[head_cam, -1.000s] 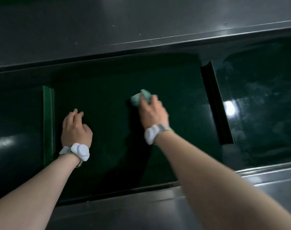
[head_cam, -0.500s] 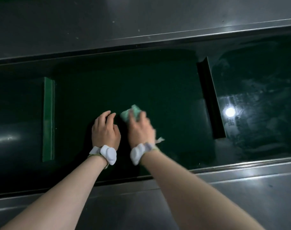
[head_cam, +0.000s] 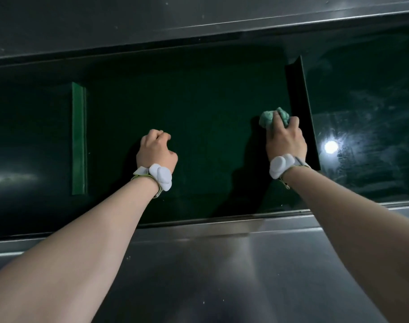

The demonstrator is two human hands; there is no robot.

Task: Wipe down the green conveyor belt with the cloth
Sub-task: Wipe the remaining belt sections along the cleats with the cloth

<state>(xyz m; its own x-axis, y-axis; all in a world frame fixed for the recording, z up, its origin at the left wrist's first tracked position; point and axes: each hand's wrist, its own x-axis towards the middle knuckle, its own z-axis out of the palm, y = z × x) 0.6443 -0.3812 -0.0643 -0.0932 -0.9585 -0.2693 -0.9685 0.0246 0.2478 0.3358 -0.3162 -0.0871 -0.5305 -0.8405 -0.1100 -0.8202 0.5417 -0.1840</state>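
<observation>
One hand [head_cam: 286, 138] grips the cloth [head_cam: 272, 117].

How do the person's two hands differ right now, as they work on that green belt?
The right hand grips a bunched green cloth; the left hand holds nothing, its fingers curled. The right hand sits beside the dark raised divider; the left hand is out in the middle of the belt. Both wear white wrist devices.

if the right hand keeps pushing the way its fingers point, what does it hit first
Probably the far metal wall of the conveyor belt. The right hand, gripping the cloth, runs alongside the dark cleat, which it may graze; depth is unclear.
</observation>
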